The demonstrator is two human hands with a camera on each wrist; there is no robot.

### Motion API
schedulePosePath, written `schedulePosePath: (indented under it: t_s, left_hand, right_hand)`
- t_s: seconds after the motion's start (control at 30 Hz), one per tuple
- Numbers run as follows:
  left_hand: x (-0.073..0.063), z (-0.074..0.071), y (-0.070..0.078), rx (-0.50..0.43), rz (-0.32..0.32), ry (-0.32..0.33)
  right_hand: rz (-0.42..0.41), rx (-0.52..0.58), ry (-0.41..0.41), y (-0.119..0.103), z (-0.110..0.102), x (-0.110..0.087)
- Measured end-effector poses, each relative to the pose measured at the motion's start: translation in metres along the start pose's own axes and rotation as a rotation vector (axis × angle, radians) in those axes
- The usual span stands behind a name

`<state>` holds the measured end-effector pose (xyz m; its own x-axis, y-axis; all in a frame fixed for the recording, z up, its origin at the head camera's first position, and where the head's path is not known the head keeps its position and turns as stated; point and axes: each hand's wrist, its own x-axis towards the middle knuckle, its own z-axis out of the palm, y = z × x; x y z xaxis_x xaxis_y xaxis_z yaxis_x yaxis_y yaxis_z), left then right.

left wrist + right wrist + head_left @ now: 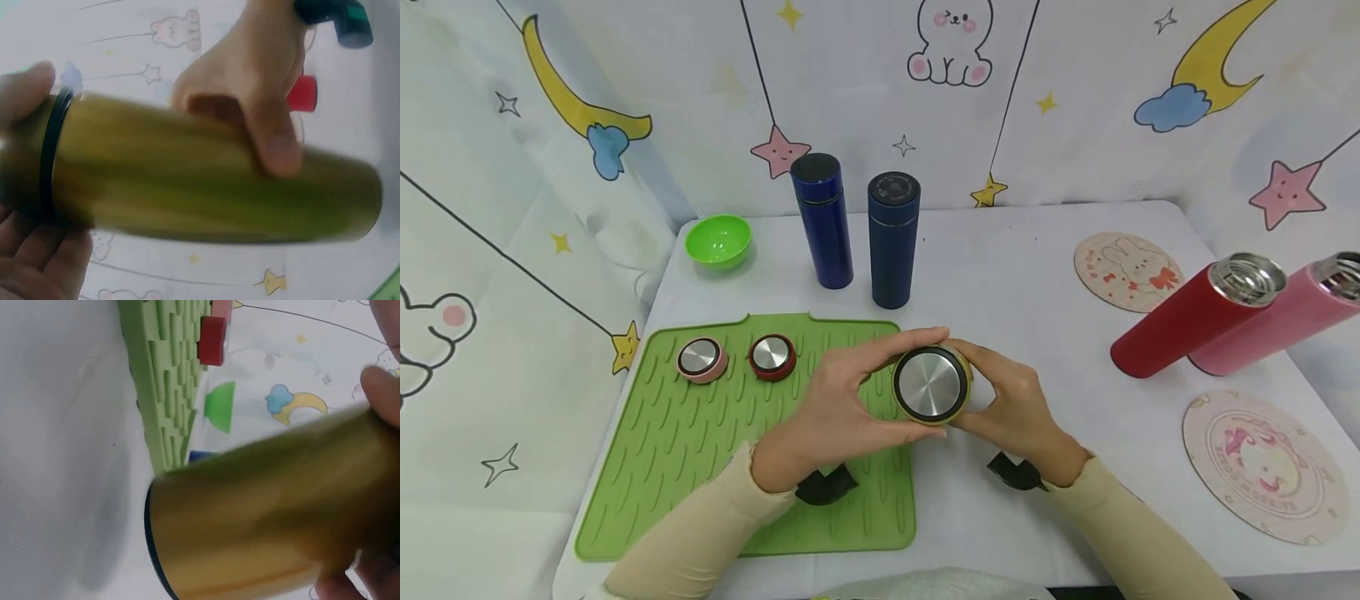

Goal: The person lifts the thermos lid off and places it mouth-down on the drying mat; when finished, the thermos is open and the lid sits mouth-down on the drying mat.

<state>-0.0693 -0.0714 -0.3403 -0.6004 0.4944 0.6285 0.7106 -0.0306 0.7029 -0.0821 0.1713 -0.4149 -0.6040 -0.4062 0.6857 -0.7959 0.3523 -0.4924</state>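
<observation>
Both hands hold a gold thermos bottle (187, 169), its silver-topped end facing up in the head view. My left hand (831, 408) grips the lid (28, 147), above a dark ring that separates it from the body. Lower on the body, my right hand (1022, 408) curls its fingers and thumb around it. The bottle is held in the air over the right edge of a green ridged mat (685, 467). On that mat sit a pink lid (702, 360) and a red lid (772, 357), silver sides up. In the head view the bottle's body is hidden beneath its top.
Two dark blue thermos bottles (892, 250) stand at the back, beside a green bowl (718, 242). At the right are lidless red (1187, 321) and pink (1277, 321) bottles. A rabbit coaster (1127, 271) and a larger pink round mat (1262, 467) lie near them.
</observation>
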Motion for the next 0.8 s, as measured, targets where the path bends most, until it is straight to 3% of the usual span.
schedulePosePath:
  t_s: [0.13,0.27,0.43,0.53,0.63,0.8]
  left_hand:
    - [-0.001,0.007,-0.002,-0.015,-0.025,0.064]
    - [-0.001,0.004,-0.002,-0.032,-0.016,0.029]
    - [0.004,-0.008,0.001,-0.027,0.04,-0.157]
    - [0.008,-0.013,0.005,-0.016,0.082,-0.295]
    - [0.01,-0.016,0.01,-0.004,0.118,-0.406]
    - [0.011,-0.021,0.017,-0.034,0.108,-0.526]
  right_hand:
    - [0.021,-0.02,0.026,0.001,0.002,-0.001]
    - [0.037,0.037,-0.016,0.003,0.0,-0.003]
    - [0.097,0.219,-0.194,0.004,-0.006,-0.004]
    - [0.108,0.265,-0.306,0.002,-0.008,-0.005]
    - [0.097,0.276,-0.371,-0.001,-0.007,-0.005]
    - [0.095,0.31,-0.423,-0.007,-0.006,0.0]
